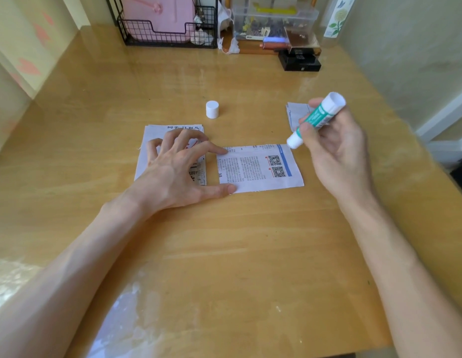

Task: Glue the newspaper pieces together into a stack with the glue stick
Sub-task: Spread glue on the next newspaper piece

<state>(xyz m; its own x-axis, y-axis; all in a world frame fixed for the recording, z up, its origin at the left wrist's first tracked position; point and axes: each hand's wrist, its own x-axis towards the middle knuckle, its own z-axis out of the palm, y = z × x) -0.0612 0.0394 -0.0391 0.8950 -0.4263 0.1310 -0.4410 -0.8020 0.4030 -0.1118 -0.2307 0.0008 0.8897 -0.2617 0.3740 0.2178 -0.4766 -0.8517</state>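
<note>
The newspaper piece (260, 167) with two QR codes lies flat at the middle of the surface (224, 254). My left grip (178, 164) is spread: forefinger on the piece's far left corner, thumb on its near left corner, the other fingers resting on a second pile of pieces (173, 129) just to the left. My right grip (338, 151) is wrapped around the green and white glue stick (316, 118), tilted, with its lower end at the piece's far right corner; I cannot tell if it touches. More pieces (294, 115) lie behind the stick. The white cap (212, 109) stands farther back.
</note>
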